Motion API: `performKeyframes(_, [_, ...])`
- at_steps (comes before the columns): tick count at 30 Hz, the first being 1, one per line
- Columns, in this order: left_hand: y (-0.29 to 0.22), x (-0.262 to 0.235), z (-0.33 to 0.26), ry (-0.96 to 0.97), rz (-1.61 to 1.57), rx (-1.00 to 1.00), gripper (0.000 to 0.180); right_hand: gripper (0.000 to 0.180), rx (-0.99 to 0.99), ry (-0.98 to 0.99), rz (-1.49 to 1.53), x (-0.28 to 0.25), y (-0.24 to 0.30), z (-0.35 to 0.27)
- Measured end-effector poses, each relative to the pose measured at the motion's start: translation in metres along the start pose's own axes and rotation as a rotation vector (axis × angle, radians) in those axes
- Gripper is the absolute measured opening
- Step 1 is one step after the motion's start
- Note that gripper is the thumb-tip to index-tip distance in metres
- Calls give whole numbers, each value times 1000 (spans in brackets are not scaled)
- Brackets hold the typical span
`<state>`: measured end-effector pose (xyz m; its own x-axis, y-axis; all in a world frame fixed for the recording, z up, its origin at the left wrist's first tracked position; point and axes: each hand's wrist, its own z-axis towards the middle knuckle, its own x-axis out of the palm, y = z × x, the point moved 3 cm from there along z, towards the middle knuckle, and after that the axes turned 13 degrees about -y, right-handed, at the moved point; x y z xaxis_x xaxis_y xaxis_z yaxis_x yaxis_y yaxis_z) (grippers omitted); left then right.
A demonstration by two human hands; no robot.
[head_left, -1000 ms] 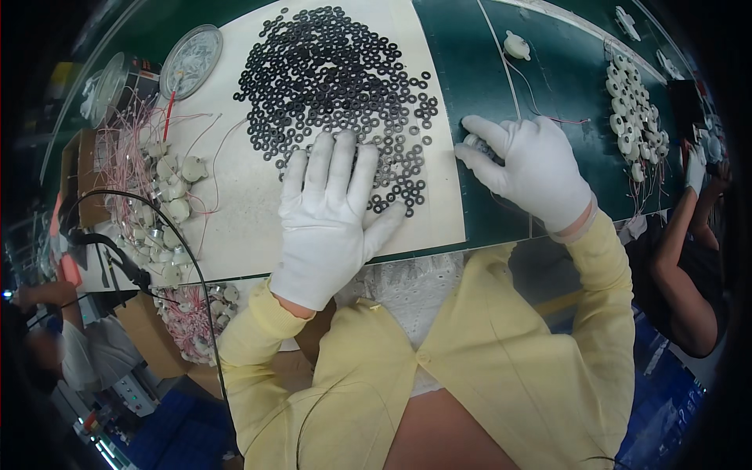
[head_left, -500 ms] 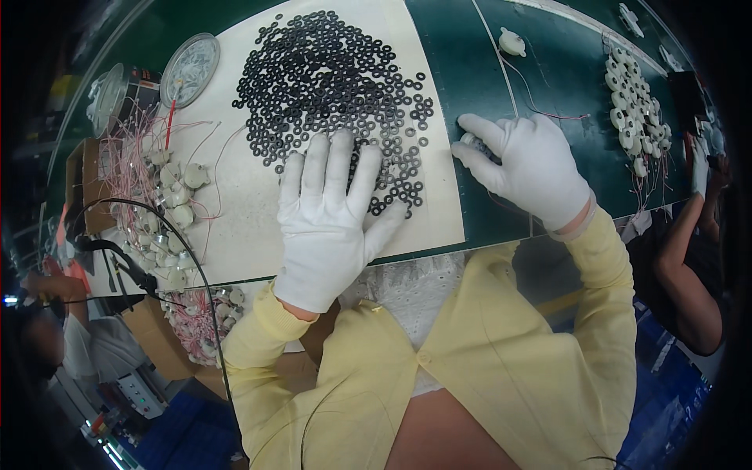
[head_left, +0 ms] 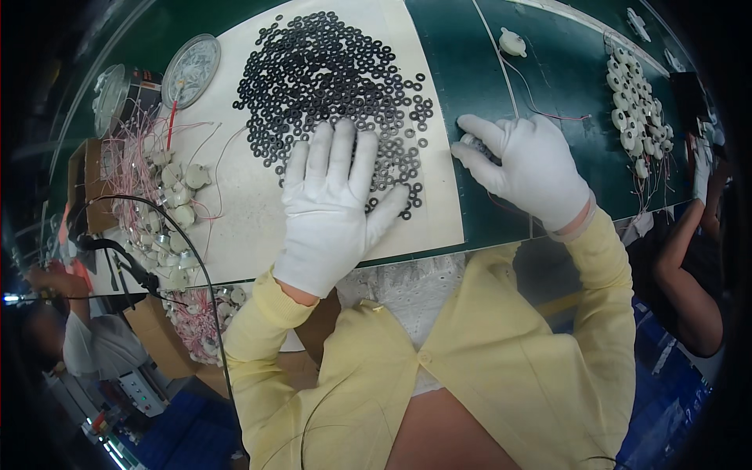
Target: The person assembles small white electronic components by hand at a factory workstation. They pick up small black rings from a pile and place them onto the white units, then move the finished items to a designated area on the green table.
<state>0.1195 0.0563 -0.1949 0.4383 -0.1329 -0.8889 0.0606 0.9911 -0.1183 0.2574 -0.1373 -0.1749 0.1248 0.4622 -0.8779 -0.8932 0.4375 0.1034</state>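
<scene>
Nearest, below and left of the washer heap, a cardboard carton (head_left: 160,333) holds wired motors (head_left: 227,313) with tangled pink leads. The left hand (head_left: 325,204) lies flat over the heap's near edge, its grip loose, fingers extended across the black washers (head_left: 313,78). Right of the heap, the right hand's (head_left: 521,160) grip pinches a mostly hidden small part (head_left: 475,145) above the green worktop (head_left: 462,70). Left of the heap, farther off, a round dish (head_left: 196,59) contains whitish, unclear stuff; a red stick (head_left: 171,125) leans on its rim.
</scene>
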Motion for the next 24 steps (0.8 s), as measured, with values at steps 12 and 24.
performKeyframes(12, [-1,-10,0,38,11,-5,66,29,16,3,21,1,-2,-1])
performKeyframes(24, [-2,-4,2,4,19,20,67,29,48,10,50,3,-2,-1])
